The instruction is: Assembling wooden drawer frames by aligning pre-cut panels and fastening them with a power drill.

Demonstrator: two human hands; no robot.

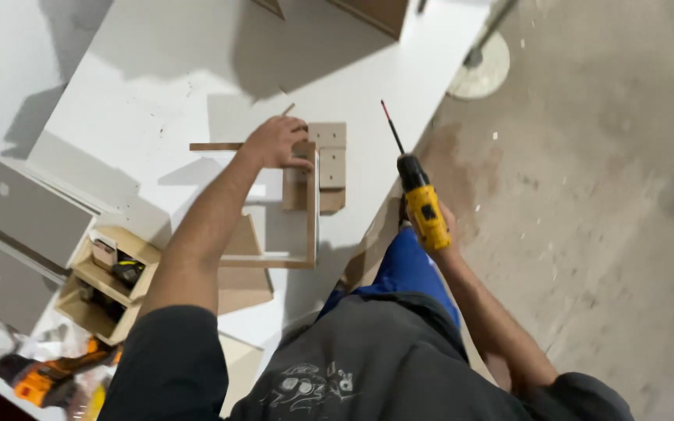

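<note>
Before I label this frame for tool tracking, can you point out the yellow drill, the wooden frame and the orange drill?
yellow drill [423,209]: head view, on its yellow body.
wooden frame [311,210]: head view, on its upright right side.
orange drill [40,380]: head view, on its orange housing.

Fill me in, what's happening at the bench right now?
A person stands at a white worktable, seen from above. The left hand rests on the top corner of a small open wooden frame standing on the table, beside some small board pieces. The right hand holds a yellow cordless drill off the table edge, its long bit pointing away and touching nothing. A wooden tray of small parts and an orange power tool lie at the lower left.
</note>
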